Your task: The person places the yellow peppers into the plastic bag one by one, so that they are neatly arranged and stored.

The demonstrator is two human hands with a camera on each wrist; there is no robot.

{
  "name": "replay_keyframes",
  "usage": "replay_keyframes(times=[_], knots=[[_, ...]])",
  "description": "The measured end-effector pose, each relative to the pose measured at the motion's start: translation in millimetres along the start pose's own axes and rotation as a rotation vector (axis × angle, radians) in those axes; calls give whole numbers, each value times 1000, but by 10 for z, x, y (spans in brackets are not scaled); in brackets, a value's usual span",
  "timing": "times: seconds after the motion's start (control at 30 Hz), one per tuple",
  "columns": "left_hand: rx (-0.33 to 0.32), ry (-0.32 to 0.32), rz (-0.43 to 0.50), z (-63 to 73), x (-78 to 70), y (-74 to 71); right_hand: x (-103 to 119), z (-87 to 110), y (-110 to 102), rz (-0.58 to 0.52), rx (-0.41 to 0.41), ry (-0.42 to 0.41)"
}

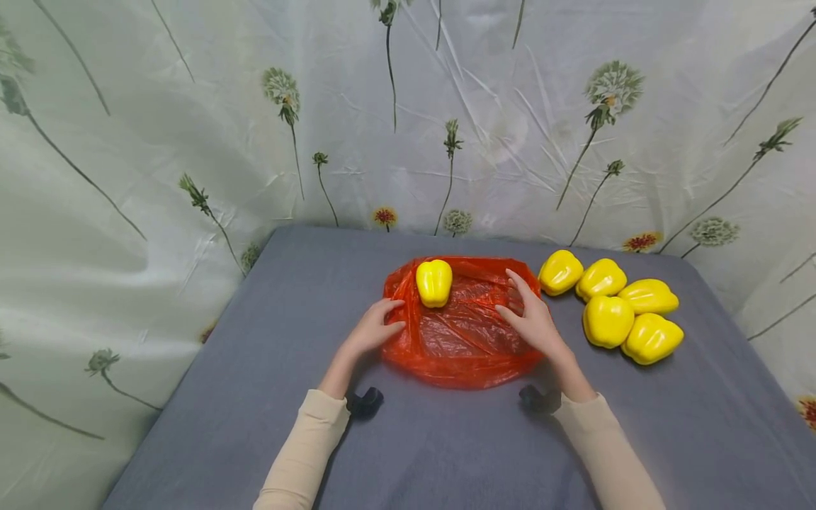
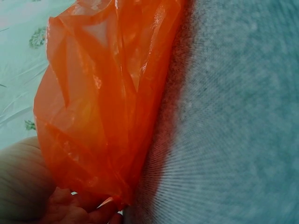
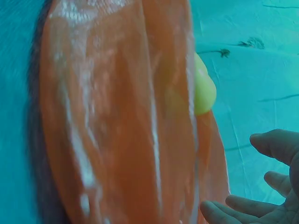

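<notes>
A red plastic bag [image 1: 472,372] lies spread with its mouth facing up. One yellow bell pepper [image 1: 434,283] sits at the back left of that mouth; part of it shows above the rim in the right wrist view. At the bag's left edge, my left hand [image 1: 375,327] has thumb and forefinger apart, touching the plastic; its fingertips [image 2: 84,212] are partly hidden by the film. My right hand [image 1: 532,319] hovers over the bag's right side. Its fingers [image 3: 275,179] are spread and hold nothing, near the rim.
Several yellow bell peppers [image 1: 608,321] lie grouped to the right of the bag on the grey tabletop [image 1: 446,453]. Behind the table hangs a pale curtain [image 1: 357,106] printed with dandelions. Dark wrist mounts [image 1: 366,402] sit at both wrists.
</notes>
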State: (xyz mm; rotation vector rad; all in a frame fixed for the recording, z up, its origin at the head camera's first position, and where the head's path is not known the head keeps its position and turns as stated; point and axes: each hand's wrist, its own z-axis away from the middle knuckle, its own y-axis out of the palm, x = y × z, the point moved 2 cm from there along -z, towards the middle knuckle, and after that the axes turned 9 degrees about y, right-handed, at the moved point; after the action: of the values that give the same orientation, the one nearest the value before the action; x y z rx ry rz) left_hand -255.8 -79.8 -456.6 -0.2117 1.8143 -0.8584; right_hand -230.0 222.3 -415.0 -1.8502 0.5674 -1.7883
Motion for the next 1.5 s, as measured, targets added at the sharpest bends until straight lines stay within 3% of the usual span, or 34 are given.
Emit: replay_keyframes(times=[0.7,1.2,1.5], knots=[[18,-56,8,15,41,35,-294,314,-635,-35,-251,56],[6,-7,6,-1,-15,-8,-446,423,-981,-70,-496,223],[18,-29,2,14,14,12,-566,462,-1045,16,-504,307]])
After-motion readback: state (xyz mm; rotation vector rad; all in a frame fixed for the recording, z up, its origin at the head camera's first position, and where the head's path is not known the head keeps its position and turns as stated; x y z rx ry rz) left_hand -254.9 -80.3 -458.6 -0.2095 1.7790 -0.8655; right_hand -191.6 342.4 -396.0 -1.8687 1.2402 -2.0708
